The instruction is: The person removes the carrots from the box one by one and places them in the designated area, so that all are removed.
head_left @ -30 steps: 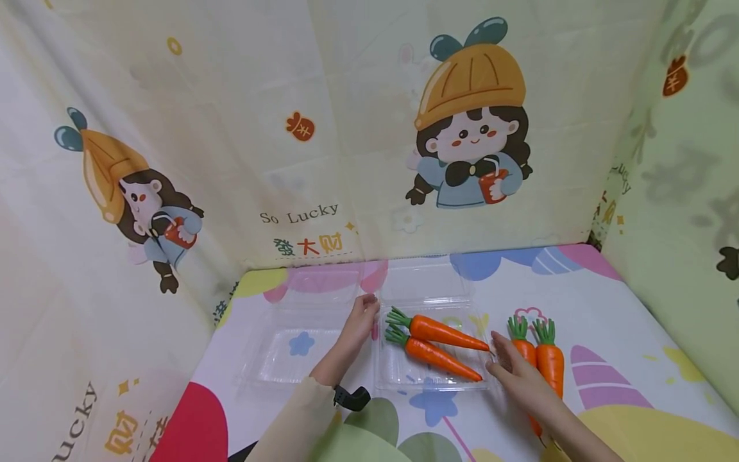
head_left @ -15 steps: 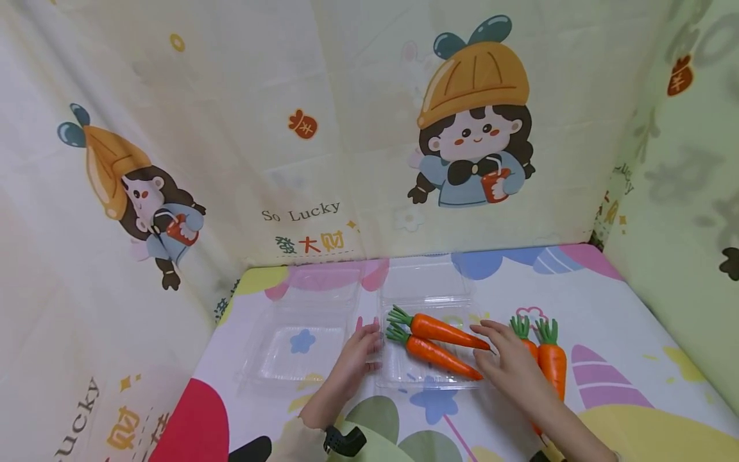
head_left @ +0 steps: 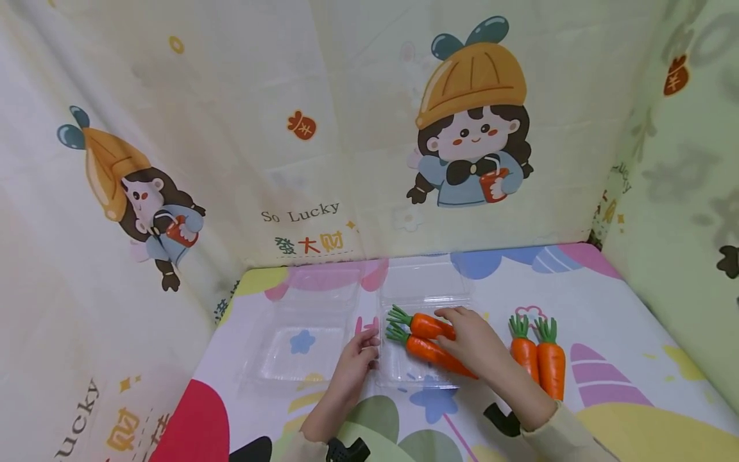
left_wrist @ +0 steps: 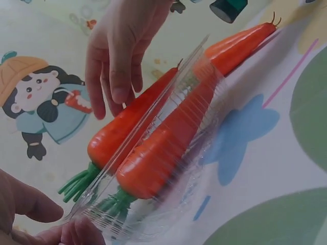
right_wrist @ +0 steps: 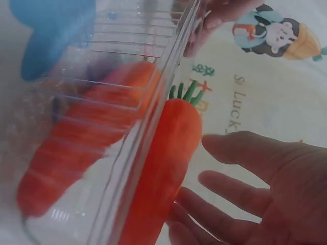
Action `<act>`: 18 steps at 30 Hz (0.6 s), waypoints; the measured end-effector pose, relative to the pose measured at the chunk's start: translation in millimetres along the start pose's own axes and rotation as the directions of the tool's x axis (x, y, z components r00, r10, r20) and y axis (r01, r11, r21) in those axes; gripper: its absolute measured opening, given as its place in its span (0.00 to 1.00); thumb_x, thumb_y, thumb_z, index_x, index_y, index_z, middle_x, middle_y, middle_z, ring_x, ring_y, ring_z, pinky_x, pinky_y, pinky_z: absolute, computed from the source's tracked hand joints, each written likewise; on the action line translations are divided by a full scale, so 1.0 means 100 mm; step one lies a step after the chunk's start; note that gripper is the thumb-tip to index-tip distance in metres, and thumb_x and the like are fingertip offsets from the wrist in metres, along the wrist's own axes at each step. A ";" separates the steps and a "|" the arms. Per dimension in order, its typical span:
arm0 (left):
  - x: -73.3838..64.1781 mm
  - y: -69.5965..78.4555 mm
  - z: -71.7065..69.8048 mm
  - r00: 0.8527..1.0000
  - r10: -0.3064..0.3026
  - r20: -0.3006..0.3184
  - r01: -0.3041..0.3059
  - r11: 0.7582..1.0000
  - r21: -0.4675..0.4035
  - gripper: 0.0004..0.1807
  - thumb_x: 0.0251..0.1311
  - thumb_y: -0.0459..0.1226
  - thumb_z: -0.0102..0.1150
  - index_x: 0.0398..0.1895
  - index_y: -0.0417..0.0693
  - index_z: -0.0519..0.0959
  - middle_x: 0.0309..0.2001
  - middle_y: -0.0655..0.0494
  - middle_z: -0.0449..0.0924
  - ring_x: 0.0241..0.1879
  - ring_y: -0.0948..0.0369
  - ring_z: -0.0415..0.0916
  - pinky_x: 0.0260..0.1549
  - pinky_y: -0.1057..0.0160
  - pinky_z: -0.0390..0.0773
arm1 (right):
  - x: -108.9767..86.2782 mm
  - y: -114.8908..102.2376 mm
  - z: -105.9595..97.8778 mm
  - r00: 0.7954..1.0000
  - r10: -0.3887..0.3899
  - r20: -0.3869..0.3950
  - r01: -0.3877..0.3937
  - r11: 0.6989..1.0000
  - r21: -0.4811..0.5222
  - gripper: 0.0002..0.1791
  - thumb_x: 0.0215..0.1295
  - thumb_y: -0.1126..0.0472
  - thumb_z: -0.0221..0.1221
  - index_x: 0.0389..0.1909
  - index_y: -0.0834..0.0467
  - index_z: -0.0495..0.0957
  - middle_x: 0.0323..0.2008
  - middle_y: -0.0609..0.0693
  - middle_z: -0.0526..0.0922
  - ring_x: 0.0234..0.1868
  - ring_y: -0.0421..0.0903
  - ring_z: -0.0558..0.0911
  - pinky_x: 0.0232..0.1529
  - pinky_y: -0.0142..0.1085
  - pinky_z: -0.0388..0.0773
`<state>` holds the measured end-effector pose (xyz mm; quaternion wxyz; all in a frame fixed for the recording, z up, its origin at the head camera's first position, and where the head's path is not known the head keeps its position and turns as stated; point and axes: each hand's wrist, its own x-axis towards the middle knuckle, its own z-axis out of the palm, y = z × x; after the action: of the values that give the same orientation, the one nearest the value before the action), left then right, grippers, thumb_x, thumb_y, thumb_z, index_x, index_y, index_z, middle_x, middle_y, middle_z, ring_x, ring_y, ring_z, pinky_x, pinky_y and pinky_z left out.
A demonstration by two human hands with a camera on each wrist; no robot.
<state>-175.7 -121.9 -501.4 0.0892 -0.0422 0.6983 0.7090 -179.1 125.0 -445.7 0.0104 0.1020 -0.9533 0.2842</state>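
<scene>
Two orange carrots with green stalks lie slanted in a clear plastic clamshell box [head_left: 398, 378], the rear carrot [head_left: 426, 325] beside the front carrot [head_left: 424, 350]. My left hand [head_left: 353, 366] is at the box's left side; in the left wrist view its thumb [left_wrist: 38, 201] and fingers pinch the rim corner. My right hand [head_left: 476, 343] reaches over the rear carrot and hides its tip. In the right wrist view, the right thumb [right_wrist: 240, 145] and fingers spread loosely along that carrot's side without curling round it.
Behind the box lies its raised lid [head_left: 424, 282]. A second clear clamshell box [head_left: 271, 369] stands on the left with its lid back. Two more carrots [head_left: 551, 366] lie to the right, partly behind the right forearm. Printed cloth walls [head_left: 369, 160] enclose the table.
My right hand has moved left from the box's right edge to over the rear carrot. My left hand has come down along the box's left side. The carrots have stayed put.
</scene>
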 end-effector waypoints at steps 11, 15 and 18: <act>0.01 0.03 0.01 1.000 -0.008 0.002 0.008 0.999 -0.035 0.29 0.65 0.24 0.47 0.71 0.28 0.63 0.45 0.52 0.71 0.35 0.61 0.67 0.32 0.69 0.74 | 0.18 -0.07 0.14 1.000 -0.009 0.027 0.012 0.994 -0.106 0.24 0.59 0.61 0.73 0.56 0.58 0.82 0.48 0.56 0.86 0.46 0.55 0.83 0.53 0.53 0.83; 0.00 0.02 0.01 1.000 -0.018 0.012 0.018 0.999 -0.038 0.29 0.65 0.25 0.47 0.71 0.29 0.63 0.46 0.52 0.71 0.34 0.61 0.67 0.30 0.70 0.74 | 0.20 -0.08 0.16 0.999 -0.044 0.011 0.045 0.989 -0.139 0.22 0.58 0.62 0.73 0.55 0.59 0.83 0.45 0.57 0.86 0.44 0.54 0.83 0.51 0.52 0.84; 0.00 0.02 0.01 0.999 -0.027 0.023 0.028 0.998 -0.054 0.30 0.65 0.25 0.47 0.72 0.31 0.62 0.46 0.52 0.70 0.34 0.62 0.67 0.28 0.71 0.73 | 0.20 -0.08 0.15 0.998 -0.066 0.000 0.065 0.987 -0.149 0.22 0.58 0.63 0.73 0.54 0.59 0.83 0.44 0.57 0.86 0.43 0.54 0.83 0.50 0.52 0.84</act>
<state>-175.6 -121.3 -499.2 0.1056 -0.0466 0.6772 0.7266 -196.5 106.0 -452.6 0.0297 0.1316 -0.9679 0.2119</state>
